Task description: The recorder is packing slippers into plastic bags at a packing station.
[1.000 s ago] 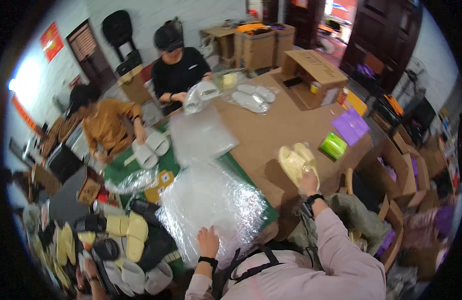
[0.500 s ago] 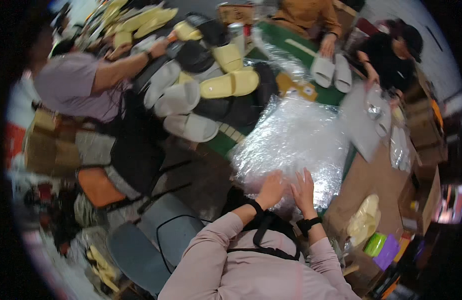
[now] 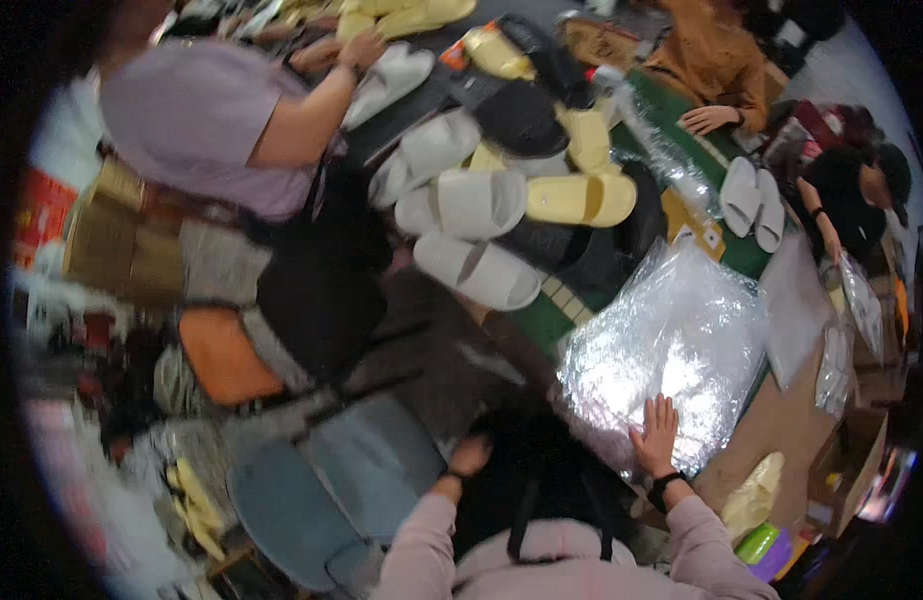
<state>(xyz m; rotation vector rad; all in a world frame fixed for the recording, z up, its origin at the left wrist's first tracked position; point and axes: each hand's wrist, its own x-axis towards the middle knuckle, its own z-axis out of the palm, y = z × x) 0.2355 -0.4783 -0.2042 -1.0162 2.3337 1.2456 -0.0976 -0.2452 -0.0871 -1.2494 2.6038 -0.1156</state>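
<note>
My right hand (image 3: 657,432) lies flat, fingers apart, on the near edge of a large sheet of clear bubble wrap (image 3: 672,350) spread on the table. My left hand (image 3: 469,457) hangs off the table's near left edge above a dark bag, holding nothing I can make out. A pile of white slides (image 3: 479,270), yellow slides (image 3: 580,198) and black slides (image 3: 527,115) lies on the table beyond the wrap.
A person in a lilac top (image 3: 197,120) reaches into the slide pile from the left. Two more people sit at the far right, one in orange (image 3: 717,60), one in black (image 3: 847,190). A blue chair (image 3: 322,490) stands at lower left. Cardboard box (image 3: 862,465) at right.
The view has swung left. My left hand has come off the bubble wrap and dropped to the table's left edge; my right hand stays pressed on the wrap.
</note>
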